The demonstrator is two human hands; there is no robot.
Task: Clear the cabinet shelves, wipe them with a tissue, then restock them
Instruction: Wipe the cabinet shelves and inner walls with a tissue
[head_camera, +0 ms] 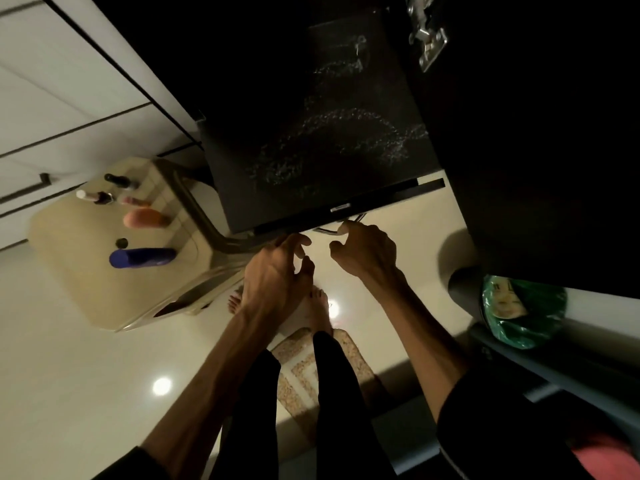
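Note:
A dark cabinet shelf point(311, 133) with pale dusty streaks across it fills the upper middle of the head view, with nothing standing on it. My left hand point(277, 271) reaches up to its front edge point(346, 206); the fingertips touch the edge and the thumb hangs free below. My right hand point(367, 251) is just to the right with its fingers curled, and the index finger hooks over a curved metal handle point(356, 219) under that edge. No tissue is visible in either hand.
A beige stool point(86, 265) at left carries a blue bottle point(142, 257), an orange bottle point(145, 218) and several small dark bottles. A green plastic bag point(526, 313) sits on a grey ledge at right. A metal hinge point(427, 39) shows at top. My bare feet stand on a patterned mat point(301, 368).

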